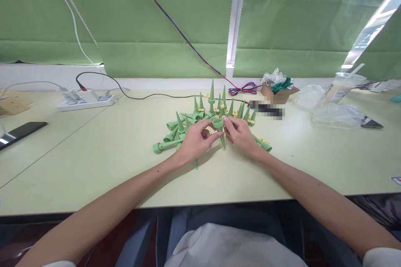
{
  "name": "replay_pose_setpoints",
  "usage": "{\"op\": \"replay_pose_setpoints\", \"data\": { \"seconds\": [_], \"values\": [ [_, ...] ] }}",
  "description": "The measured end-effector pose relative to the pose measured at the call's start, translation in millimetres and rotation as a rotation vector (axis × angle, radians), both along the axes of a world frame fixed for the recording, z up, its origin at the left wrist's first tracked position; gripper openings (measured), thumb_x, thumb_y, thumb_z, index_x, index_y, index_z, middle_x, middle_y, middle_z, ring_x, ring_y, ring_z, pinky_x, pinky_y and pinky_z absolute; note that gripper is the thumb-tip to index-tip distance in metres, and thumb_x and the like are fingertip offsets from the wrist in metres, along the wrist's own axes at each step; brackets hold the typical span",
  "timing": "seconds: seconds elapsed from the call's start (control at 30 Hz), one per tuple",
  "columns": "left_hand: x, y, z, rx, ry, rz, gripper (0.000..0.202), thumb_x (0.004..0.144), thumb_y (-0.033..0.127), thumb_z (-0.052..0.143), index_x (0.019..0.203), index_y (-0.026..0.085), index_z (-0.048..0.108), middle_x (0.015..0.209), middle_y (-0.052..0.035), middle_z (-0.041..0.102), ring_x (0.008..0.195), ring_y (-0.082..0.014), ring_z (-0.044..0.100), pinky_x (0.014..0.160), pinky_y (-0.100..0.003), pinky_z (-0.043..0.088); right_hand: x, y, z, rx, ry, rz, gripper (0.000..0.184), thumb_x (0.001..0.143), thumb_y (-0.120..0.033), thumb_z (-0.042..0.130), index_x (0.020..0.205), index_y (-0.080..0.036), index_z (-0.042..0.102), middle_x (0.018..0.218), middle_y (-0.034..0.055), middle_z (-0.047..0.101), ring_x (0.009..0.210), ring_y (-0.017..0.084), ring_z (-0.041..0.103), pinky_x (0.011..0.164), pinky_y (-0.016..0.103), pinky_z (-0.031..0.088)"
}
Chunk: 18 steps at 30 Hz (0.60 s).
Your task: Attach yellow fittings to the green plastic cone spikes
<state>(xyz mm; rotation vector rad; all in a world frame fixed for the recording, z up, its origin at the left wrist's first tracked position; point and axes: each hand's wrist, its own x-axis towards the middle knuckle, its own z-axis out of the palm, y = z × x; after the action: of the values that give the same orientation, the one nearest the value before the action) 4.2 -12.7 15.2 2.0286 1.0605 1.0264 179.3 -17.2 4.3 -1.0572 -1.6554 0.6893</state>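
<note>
A green plastic watering spike [217, 123] is held above the table, its threaded open end up and its point down. My left hand [198, 137] is closed on it from the left, thumb and fingers at its neck. My right hand [239, 133] is pinched against the spike's right side; whether a small part sits between those fingers is hidden. Behind my hands, several similar spikes stand point up, such as one tall spike [212, 94]. Others lie on their sides, including one spike [166, 146] left of my left hand. Small yellow valve pieces [251, 122] lie among them.
A white power strip [90, 102] and a dark phone [21, 132] are on the left. At the back right stand a small cardboard box [278, 94] and a plastic cup [338, 87] beside clear bags [336, 115]. A black cable [150, 98] crosses behind the spikes.
</note>
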Motion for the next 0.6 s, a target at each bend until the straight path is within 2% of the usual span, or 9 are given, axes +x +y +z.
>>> {"op": "replay_pose_setpoints", "data": {
  "seconds": [0.2, 0.37, 0.5, 0.6],
  "values": [
    [-2, 5, -6.7, 0.231, 0.044, -0.006, 0.019, 0.086, 0.034, 0.067, 0.094, 0.018, 0.060, 0.084, -0.0009, 0.061, 0.053, -0.0083, 0.054, 0.051, -0.023, 0.045, 0, 1, -0.6, -0.011, 0.004, 0.016, 0.056, 0.097, -0.063, 0.043, 0.059, -0.022, 0.037, 0.049, -0.0027, 0.038, 0.048, 0.012, 0.037, 0.051, 0.029, 0.032],
    [-4, 7, -11.1, 0.400, 0.077, -0.006, 0.012, 0.087, 0.019, 0.062, 0.099, 0.019, 0.064, 0.093, -0.0027, 0.064, 0.056, -0.0077, 0.052, 0.055, -0.022, 0.046, -1, 3, -3.1, -0.019, 0.010, 0.022, 0.057, 0.097, -0.064, 0.044, 0.059, -0.022, 0.035, 0.049, -0.0035, 0.036, 0.047, 0.012, 0.036, 0.049, 0.029, 0.031],
    [-4, 8, -11.5, 0.440, 0.114, 0.061, 0.014, 0.085, 0.015, 0.063, 0.099, 0.019, 0.064, 0.096, -0.0036, 0.067, 0.058, -0.0090, 0.052, 0.058, -0.024, 0.045, -2, 3, -6.3, -0.010, 0.035, 0.027, 0.053, 0.098, -0.061, 0.045, 0.062, -0.022, 0.039, 0.053, -0.0032, 0.037, 0.048, 0.011, 0.037, 0.049, 0.028, 0.031],
    [-4, 7, -9.0, 0.356, 0.136, 0.112, 0.011, 0.084, 0.017, 0.063, 0.094, 0.019, 0.061, 0.092, -0.0020, 0.067, 0.056, -0.0090, 0.051, 0.058, -0.024, 0.043, -2, 2, -7.9, -0.008, 0.041, 0.027, 0.051, 0.099, -0.060, 0.043, 0.065, -0.022, 0.040, 0.055, -0.0029, 0.040, 0.049, 0.012, 0.038, 0.048, 0.028, 0.032]
  ]
}}
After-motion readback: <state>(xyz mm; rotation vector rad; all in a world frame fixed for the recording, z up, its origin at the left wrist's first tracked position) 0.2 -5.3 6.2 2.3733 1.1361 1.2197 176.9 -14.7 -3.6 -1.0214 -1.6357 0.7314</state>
